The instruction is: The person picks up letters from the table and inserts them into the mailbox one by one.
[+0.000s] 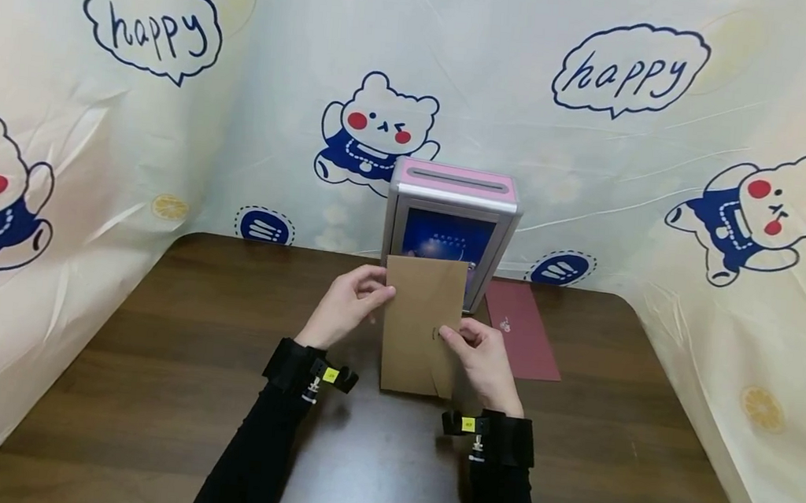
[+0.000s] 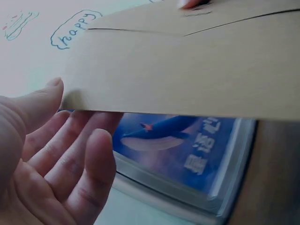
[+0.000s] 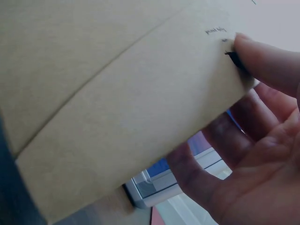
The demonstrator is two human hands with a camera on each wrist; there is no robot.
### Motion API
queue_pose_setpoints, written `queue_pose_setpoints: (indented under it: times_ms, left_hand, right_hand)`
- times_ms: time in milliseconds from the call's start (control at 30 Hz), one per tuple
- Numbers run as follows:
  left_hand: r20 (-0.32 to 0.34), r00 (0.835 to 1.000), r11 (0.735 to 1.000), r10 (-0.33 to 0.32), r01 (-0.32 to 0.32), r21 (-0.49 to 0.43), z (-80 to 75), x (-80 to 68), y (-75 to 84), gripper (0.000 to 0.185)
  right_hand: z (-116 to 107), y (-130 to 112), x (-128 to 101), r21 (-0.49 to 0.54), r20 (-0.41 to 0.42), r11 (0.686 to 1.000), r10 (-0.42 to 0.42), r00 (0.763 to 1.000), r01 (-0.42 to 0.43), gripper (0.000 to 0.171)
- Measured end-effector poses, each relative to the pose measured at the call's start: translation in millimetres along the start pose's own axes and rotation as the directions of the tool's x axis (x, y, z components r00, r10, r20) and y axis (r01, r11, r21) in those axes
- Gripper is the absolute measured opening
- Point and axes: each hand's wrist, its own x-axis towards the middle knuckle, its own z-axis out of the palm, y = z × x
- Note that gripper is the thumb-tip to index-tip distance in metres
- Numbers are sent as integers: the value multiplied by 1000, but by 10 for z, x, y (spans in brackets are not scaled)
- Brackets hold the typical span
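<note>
Both hands hold one brown envelope [image 1: 422, 324] upright above the table [image 1: 150, 389], just in front of the box [image 1: 451, 216]. I see my left hand [image 1: 345, 304] pinching its upper left edge — thumb on the near face, fingers [image 2: 70, 159] behind, as the left wrist view shows. My right hand [image 1: 483, 360] pinches the right edge lower down, thumb pressed on the near face beside a small dark mark, fingers [image 3: 225, 140] curled round the back. The envelope's lower edge looks to sit at or just above the tabletop; I cannot tell whether it touches. Behind it the box stands with a pink top carrying a long slot [image 1: 457, 180] and a blue picture on its front — the left wrist view shows a whale there. One red envelope [image 1: 520, 332] lies flat on the table just right of the box, apart from the hands.
</note>
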Motion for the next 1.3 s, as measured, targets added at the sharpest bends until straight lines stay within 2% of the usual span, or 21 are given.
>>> queue_pose_setpoints:
  times_ms: [133, 233, 367, 433, 567, 767, 933, 1133, 1300]
  left_hand:
    - [32, 999, 1000, -22, 23, -4, 102, -34, 8, 39]
    - [43, 998, 999, -35, 35, 4, 175, -74, 80, 35]
    - [48, 999, 999, -25, 23, 42, 256, -103, 73, 30]
    - [48, 999, 998, -9, 6, 57, 290, -98, 14, 27]
    - [48, 999, 995, 24, -28, 91, 331, -110, -8, 21]
    - [13, 997, 986, 75, -76, 146, 347, -141, -51, 22]
    - [14, 997, 987, 78, -79, 137, 355, -162, -80, 26]
    - [-6, 997, 989, 83, -81, 123, 310, -144, -50, 26]
    - [-19, 996, 990, 89, -86, 116, 217, -88, 51, 22]
  right_hand:
    - [-38, 142, 52, 73, -60, 997, -19, 998, 24, 23]
    - [-43, 69, 25, 96, -90, 994, -42, 995, 51, 31]
    - [-24, -91, -30, 117, -139, 991, -45, 989, 62, 34]
    - [-27, -65, -24, 126, -161, 990, -38, 986, 59, 33]
    - [-48, 69, 15, 138, -175, 989, -34, 984, 59, 29]
    - [-41, 178, 25, 106, -174, 992, -46, 984, 66, 34]
    - [-32, 156, -7, 127, -177, 991, -11, 984, 34, 32]
    - [20, -103, -32, 103, -149, 994, -22, 989, 38, 29]
    - [55, -252, 25, 95, -143, 994, -44, 989, 57, 28]
